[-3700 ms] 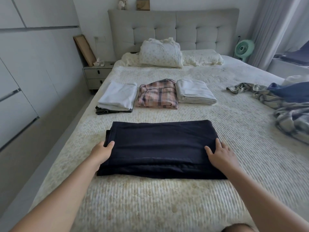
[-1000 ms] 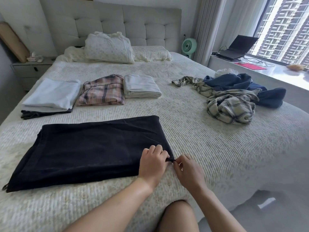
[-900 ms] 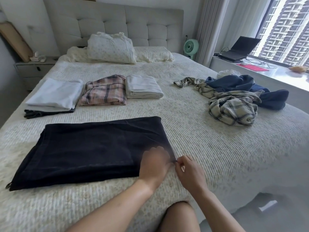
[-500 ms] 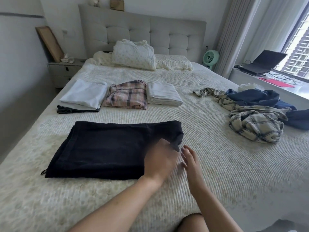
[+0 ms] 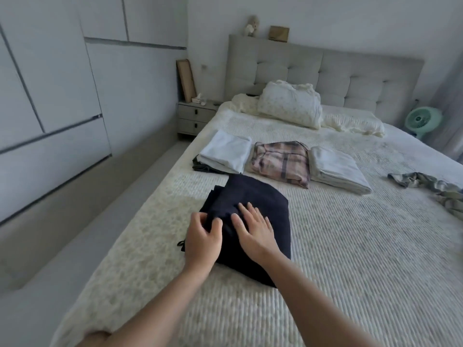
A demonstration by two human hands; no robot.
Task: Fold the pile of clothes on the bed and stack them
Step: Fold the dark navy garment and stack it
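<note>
Head view — dark garment point(image 5: 253, 204), folded into a compact bundle on the bed point(image 5: 350, 246), long axis running away toward the folded piles point(image 5: 280, 161). Left hand point(image 5: 201, 237) pinches its near-left edge, fingers curled; right hand point(image 5: 255, 229) lies flat on top, fingers straight. Both hands are directly on it — left nearer the loose edge.

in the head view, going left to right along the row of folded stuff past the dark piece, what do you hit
white folded stack on a dark garment → pink plaid folded piece → white folded piece → crumpled plaid garment at the right edge.
</note>
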